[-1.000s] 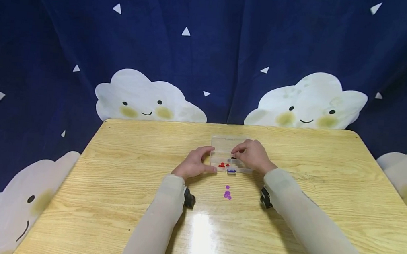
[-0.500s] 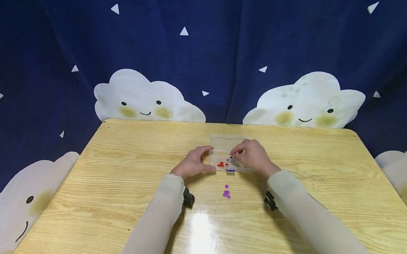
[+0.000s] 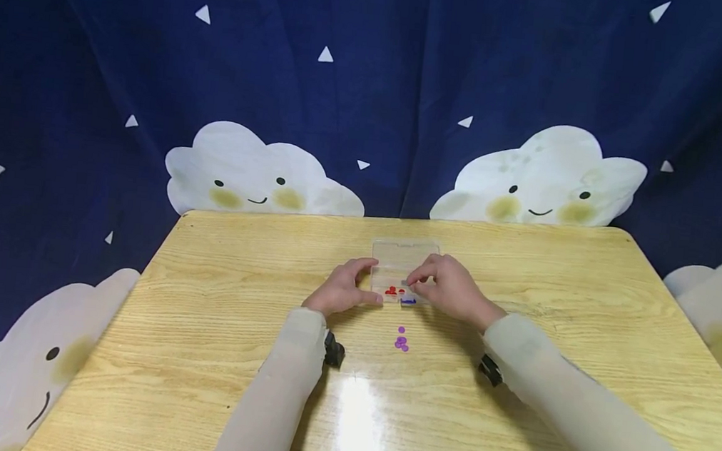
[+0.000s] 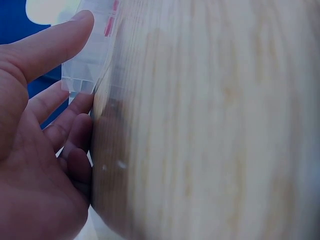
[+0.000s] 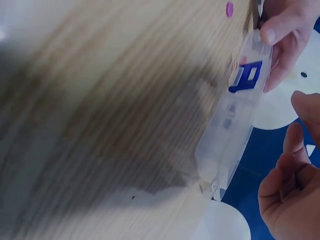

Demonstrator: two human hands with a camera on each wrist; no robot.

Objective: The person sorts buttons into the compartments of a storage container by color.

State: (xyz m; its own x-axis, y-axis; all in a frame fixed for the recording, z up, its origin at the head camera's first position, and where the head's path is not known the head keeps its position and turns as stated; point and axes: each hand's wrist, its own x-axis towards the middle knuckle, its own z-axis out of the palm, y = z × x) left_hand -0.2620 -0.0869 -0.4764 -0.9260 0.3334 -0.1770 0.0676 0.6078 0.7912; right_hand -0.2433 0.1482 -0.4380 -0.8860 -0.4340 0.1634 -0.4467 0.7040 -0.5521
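A small clear plastic box (image 3: 404, 266) with its lid folded back lies on the wooden table (image 3: 214, 356). It holds red beads (image 3: 393, 291), and a blue latch (image 3: 409, 301) sits on its near edge. My left hand (image 3: 342, 292) grips the box's left end, thumb on the near side and fingers on the far side. In the left wrist view that hand (image 4: 35, 125) lies against the box (image 4: 90, 65). My right hand (image 3: 452, 287) hovers over the box's right part with fingers loosely curled. The right wrist view shows the right hand (image 5: 285, 200) holding nothing, beside the box (image 5: 230, 130) and blue latch (image 5: 246, 77).
A few purple beads (image 3: 402, 341) lie on the table just in front of the box; one purple bead (image 5: 229, 9) shows in the right wrist view. A dark blue curtain with white clouds (image 3: 262, 181) hangs behind the table's far edge.
My right hand has drawn back a little toward me and to the left over the box. The dark bead seen at its fingertips earlier no longer shows. The left hand keeps its grip.
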